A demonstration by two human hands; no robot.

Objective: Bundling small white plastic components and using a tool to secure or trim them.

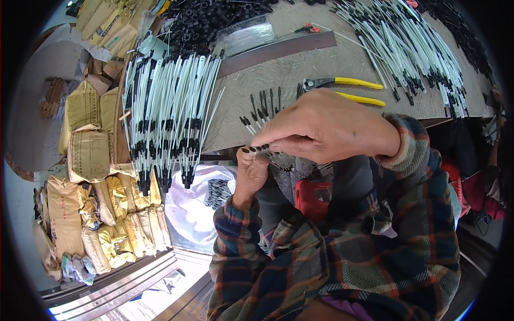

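Note:
My left hand (251,170) is closed round the end of a bunch of thin rods, whose dark round tips show between the fingers. Over the same bunch lies my right hand (334,125), its fingers stretched together towards the left hand and touching the tips; its palm side is hidden. Beyond the hands, several thin rods with black ends (261,111) fan out at the table's near edge. Just behind my right hand are pliers with yellow handles (360,83). A red plastic object (314,200) sits below the hands, between my legs.
White rods with black fittings (176,101) hang over the table edge at left; another pile of white rods (415,51) lies at far right. Black parts (206,27) are heaped at the back near a brown bar (278,52). Left stand yellow-brown packages (88,155) and a white plastic bag (190,208).

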